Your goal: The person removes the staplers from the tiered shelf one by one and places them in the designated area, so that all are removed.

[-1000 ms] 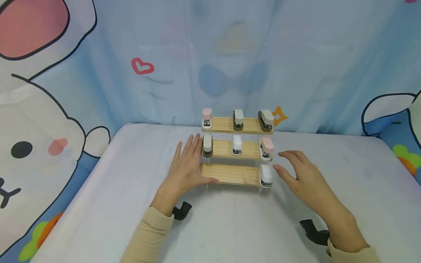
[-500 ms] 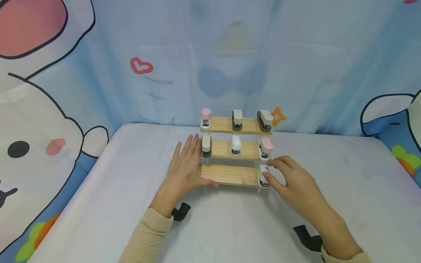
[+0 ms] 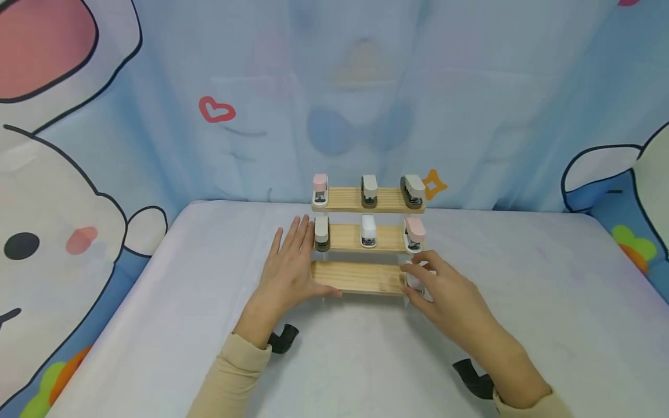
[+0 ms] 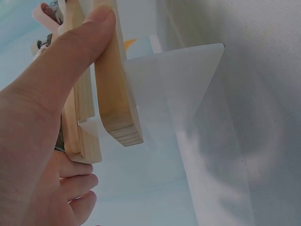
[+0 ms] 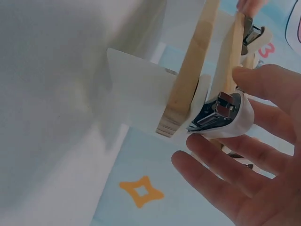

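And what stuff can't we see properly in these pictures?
- Much of the white stapler on the bottom shelf: head view, behind the right hand.
- Tiny details on the middle stapler of the top shelf: head view, too small.
- The rest of the left sleeve: head view, cut off by the bottom edge.
- Part of the left hand: left wrist view, cut off by the left edge.
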`<state>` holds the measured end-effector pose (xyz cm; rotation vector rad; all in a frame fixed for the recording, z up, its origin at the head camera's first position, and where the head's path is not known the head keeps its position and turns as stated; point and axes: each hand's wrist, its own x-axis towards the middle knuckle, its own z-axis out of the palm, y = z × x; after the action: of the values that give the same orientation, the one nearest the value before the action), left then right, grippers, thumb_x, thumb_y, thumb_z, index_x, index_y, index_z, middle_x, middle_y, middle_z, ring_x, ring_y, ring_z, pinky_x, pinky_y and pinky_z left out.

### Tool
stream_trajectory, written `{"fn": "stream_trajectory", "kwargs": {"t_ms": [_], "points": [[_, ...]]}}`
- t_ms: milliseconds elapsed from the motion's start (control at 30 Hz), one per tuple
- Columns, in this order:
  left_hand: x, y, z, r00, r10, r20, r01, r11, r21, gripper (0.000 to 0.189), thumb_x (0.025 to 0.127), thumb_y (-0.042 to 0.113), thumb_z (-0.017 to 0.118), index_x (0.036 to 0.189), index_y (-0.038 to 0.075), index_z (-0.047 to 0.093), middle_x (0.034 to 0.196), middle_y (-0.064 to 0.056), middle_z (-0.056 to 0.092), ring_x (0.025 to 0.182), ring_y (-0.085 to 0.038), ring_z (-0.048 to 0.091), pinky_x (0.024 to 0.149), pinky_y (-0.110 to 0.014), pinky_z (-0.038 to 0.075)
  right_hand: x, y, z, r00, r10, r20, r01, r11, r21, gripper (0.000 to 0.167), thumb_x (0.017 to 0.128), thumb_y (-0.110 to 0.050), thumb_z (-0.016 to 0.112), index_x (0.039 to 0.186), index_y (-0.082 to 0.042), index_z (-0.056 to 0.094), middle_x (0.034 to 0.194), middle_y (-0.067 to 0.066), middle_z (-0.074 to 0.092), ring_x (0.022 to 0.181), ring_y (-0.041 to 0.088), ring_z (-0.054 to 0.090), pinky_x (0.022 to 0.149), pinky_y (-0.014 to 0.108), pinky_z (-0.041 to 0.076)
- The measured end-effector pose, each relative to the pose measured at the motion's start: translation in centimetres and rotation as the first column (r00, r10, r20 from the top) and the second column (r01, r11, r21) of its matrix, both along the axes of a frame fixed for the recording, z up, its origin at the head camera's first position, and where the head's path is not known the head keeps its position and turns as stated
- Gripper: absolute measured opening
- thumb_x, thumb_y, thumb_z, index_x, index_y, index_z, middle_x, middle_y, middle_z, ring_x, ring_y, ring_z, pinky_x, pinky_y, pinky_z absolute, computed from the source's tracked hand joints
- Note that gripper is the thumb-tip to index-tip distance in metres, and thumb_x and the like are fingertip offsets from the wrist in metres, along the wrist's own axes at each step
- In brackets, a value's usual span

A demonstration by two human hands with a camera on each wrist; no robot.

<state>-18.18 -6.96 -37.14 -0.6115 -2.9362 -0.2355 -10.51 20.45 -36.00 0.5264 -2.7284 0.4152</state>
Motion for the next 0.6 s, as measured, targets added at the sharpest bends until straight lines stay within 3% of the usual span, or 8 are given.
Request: {"fn": "stream_trajectory", "kwargs": {"t_ms": [167,600], "points": [[0.11,-0.13,0.0,1.0,0.0,0.012,0.0,1.0,0.014,0.143,0.058,0.08,0.076,0.159,0.003,0.01,0.167,-0.012,0.005,0.156,-0.028,0.005,0.127,-0.049,0.004,0.05,-0.25,-0.12,1.0,-0.005,-0.011,0.005,1.0,0.011,0.036,0.077,-0.01,0.083,0.111,-0.007,0.07,0.118,0.011,0.061,0.082,0.018,0.064,0.059,0.03,0.055],[0.1,-0.06,0.08,1.0,0.005,0.021,-0.005,1.0,0.023,0.143,0.057,0.08,0.076,0.159,0.004,0.009,0.167,-0.01,0.004,0.156,-0.025,0.002,0.128,-0.046,0.003,0.1,-0.29,-0.25,0.999,-0.005,-0.044,0.006,1.0,0.009,0.042,0.07,0.001,0.086,0.107,-0.002,0.067,0.118,0.016,0.057,0.087,0.026,0.066,0.064,0.035,0.059]]}}
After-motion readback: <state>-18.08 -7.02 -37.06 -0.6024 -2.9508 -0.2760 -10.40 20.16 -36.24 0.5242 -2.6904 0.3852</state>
